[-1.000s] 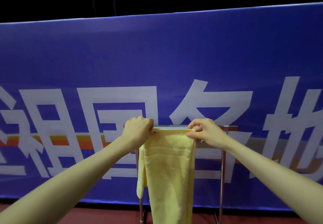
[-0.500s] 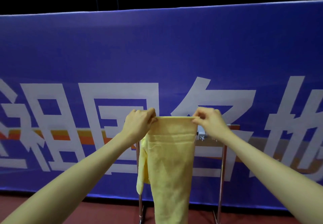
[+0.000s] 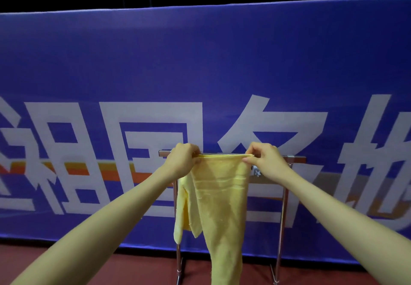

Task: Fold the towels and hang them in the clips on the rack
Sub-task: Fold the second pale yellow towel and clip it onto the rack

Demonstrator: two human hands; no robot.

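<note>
While the yellow towel (image 3: 219, 195) is being pinched taut by left hand (image 3: 181, 159) and right hand (image 3: 265, 159) mid-frame at the rack (image 3: 293, 158), a slipped corner is probably being risked.

Yellow towel (image 3: 219, 198) (folded), hanging by rack (image 3: 293, 158)

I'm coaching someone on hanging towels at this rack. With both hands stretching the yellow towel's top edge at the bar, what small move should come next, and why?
Probably ease the right corner down toward the clip under the rack bar. The left hand and right hand each pinch a top corner of the yellow towel, its edge taut and level with the bar, not visibly clipped yet.
</note>
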